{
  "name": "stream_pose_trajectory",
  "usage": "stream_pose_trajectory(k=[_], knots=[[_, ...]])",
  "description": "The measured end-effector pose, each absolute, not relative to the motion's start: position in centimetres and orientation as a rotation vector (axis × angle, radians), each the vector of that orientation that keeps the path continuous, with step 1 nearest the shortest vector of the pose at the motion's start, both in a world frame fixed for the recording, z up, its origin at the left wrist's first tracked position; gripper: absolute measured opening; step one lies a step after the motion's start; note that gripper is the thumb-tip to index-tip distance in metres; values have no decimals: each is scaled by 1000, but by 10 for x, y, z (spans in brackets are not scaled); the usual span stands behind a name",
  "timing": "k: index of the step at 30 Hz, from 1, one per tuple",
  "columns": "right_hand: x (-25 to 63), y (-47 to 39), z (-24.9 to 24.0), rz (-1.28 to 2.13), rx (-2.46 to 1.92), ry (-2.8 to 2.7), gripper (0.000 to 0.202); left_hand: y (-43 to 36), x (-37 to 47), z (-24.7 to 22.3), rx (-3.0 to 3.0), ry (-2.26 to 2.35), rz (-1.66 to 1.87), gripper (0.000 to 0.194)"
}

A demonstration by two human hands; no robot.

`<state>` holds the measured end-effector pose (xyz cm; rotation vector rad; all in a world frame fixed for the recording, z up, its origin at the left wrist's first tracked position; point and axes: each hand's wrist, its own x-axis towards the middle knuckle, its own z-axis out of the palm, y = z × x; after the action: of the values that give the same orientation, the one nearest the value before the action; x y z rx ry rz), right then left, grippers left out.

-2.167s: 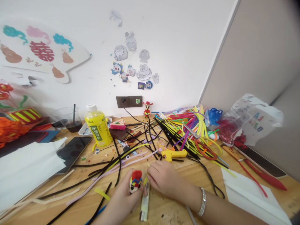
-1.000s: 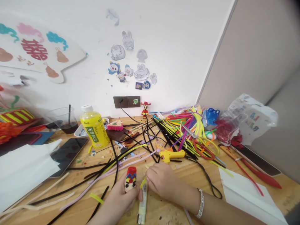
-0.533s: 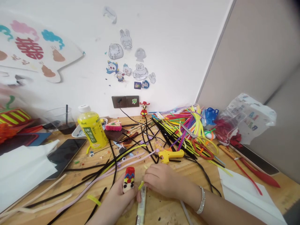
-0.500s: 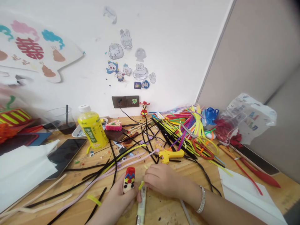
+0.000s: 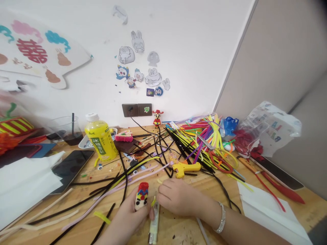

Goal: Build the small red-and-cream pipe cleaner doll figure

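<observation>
My left hand [image 5: 135, 212] is closed around a small doll figure [image 5: 142, 195] made of fuzzy stems. It has a red top, a blue and yellow band and a pale face with black eyes. Beside it, a short yellow fuzzy stem [image 5: 153, 201] sticks up between my two hands. My right hand [image 5: 178, 197] is closed right next to that stem, with its fingertips curled under, so what they pinch is hidden. On the table below the hands lies a slim pale tool [image 5: 153, 227] with a metallic end; its upper part is close to my right fingers.
Behind my right hand lies a yellow glue gun [image 5: 186, 168]. Black and lilac fuzzy stems [image 5: 143, 175] cross the table, and a colourful heap [image 5: 201, 136] sits farther right. A yellow drink bottle [image 5: 100, 137], tablet [image 5: 73, 168] and paper [image 5: 22, 190] stand or lie leftward.
The doll figure has tipped slightly and shifted a little to the right in my left hand. My right hand is almost where it was.
</observation>
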<state>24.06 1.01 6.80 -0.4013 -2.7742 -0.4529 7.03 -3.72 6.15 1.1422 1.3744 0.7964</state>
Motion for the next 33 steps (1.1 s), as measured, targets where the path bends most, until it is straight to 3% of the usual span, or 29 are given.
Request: stream_pose_trajectory(k=[8,16,23,29,33], knots=[[242,17,63,-372,-415,-2779,13,-37,70,73,1199,1414,797,16],[244,22,60,-65,-519,-2596,14,-38,69,74,1176,1380,750,16],[236,14,56,-149,-623,-2519,22,-38,71,74,1143,1335,785,15],[232,10,53,137,-792,-2426,17,-37,71,70,1119,1348,788,18],[231,9,54,17,-832,-2465,16,-38,71,70,1169,1377,825,14]])
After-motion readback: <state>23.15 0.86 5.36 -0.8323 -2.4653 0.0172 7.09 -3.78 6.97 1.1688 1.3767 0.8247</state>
